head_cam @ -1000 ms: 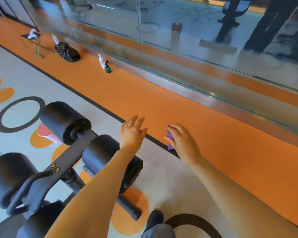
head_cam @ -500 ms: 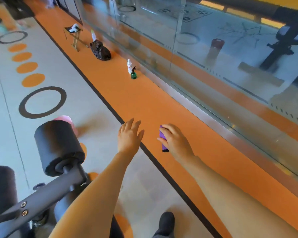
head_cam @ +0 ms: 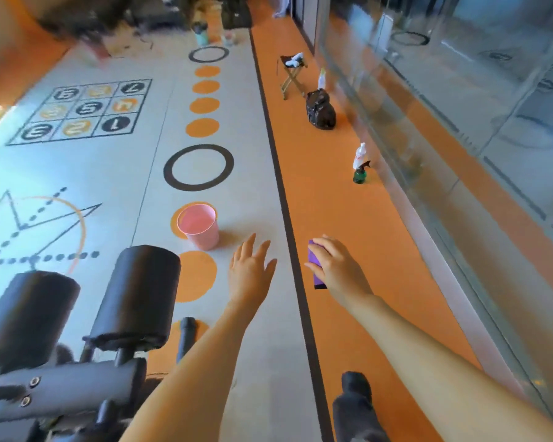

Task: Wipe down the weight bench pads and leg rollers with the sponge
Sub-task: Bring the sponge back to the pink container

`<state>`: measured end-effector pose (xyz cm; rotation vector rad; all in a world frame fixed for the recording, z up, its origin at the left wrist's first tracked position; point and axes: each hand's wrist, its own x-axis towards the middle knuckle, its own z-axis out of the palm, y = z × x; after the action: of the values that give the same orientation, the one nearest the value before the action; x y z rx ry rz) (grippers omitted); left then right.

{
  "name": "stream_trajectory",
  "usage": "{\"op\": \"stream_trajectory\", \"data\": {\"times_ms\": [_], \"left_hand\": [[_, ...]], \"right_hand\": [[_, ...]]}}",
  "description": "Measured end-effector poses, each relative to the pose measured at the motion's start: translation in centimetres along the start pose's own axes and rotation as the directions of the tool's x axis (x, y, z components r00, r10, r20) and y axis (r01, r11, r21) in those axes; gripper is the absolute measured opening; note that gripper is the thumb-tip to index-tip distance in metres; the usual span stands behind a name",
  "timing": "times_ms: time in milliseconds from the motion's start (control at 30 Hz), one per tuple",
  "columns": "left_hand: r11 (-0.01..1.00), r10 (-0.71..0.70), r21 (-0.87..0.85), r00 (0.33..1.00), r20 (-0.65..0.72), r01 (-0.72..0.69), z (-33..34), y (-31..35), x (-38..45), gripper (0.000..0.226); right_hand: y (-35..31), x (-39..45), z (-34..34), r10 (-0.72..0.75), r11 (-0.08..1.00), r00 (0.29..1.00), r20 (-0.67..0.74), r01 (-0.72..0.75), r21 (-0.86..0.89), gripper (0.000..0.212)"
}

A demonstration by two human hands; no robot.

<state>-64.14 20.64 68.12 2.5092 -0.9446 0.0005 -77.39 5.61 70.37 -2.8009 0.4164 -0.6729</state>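
Observation:
My right hand (head_cam: 336,266) grips a purple sponge (head_cam: 315,275) with a dark underside, held in the air over the orange floor strip. My left hand (head_cam: 251,274) hovers beside it with fingers straight and spread, holding nothing. The weight bench's black leg rollers stand at the lower left: one roller (head_cam: 139,293) nearer my left arm, another (head_cam: 26,314) further left, both on the dark metal frame (head_cam: 61,387). Neither hand touches the rollers. The bench pads are out of view.
A pink bucket (head_cam: 198,226) stands on the grey floor just beyond the rollers. Along the glass wall (head_cam: 460,138) sit a green spray bottle (head_cam: 360,173), a white bottle (head_cam: 359,156), a black bag (head_cam: 320,110) and a small folding stool (head_cam: 292,74). My dark shoe (head_cam: 355,406) is at the bottom.
The view has swung left and up along the floor, so the rollers slid to the lower left and the pink bucket came fully into sight. Both hands keep their pose; the sponge stays in my right hand.

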Motion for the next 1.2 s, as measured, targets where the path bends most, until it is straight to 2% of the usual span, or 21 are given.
{"op": "stream_trajectory", "data": {"times_ms": [167,267,433,700,800,900,1000,1067,1200], "left_hand": [[0.971,-0.24,-0.012,0.964,-0.117,0.24,2.7,1.0,6.4,0.04],[0.935,-0.353,-0.033,0.918,-0.181,0.353,3.0,1.8,9.3,0.038],[0.855,-0.509,-0.025,0.828,-0.237,0.518,2.8,1.3,13.9,0.041],[0.765,-0.609,-0.002,0.722,-0.329,0.644,5.0,-2.2,22.9,0.046],[0.717,-0.662,-0.051,0.657,-0.361,0.695,6.2,-4.2,27.3,0.045],[0.698,-0.679,-0.063,0.63,-0.377,0.714,6.3,-6.0,32.0,0.044],[0.637,-0.731,-0.077,0.568,-0.378,0.767,6.3,-7.3,36.0,0.045],[0.636,-0.726,-0.07,0.565,-0.391,0.768,6.1,-7.9,38.3,0.046],[0.584,-0.759,-0.079,0.509,-0.407,0.808,5.8,-10.6,42.5,0.045]], "right_hand": [[6.7,8.6,2.2,-0.164,0.98,0.986,0.029,0.16,0.119,0.043],[9.5,13.4,3.0,-0.291,0.946,0.955,0.059,0.279,0.162,0.041],[12.1,21.0,5.7,-0.424,0.89,0.9,0.101,0.394,0.228,0.04],[14.1,32.9,13.1,-0.61,0.774,0.781,0.13,0.553,0.308,0.045],[14.4,37.8,16.3,-0.652,0.74,0.745,0.142,0.583,0.336,0.045],[14.6,42.6,18.7,-0.704,0.685,0.699,0.124,0.622,0.38,0.044],[14.6,47.0,20.8,-0.702,0.687,0.69,0.177,0.591,0.422,0.041],[14.7,49.6,21.8,-0.728,0.662,0.656,0.199,0.597,0.453,0.039],[14.6,55.7,25.0,-0.76,0.632,0.601,0.246,0.596,0.495,0.035]]}}
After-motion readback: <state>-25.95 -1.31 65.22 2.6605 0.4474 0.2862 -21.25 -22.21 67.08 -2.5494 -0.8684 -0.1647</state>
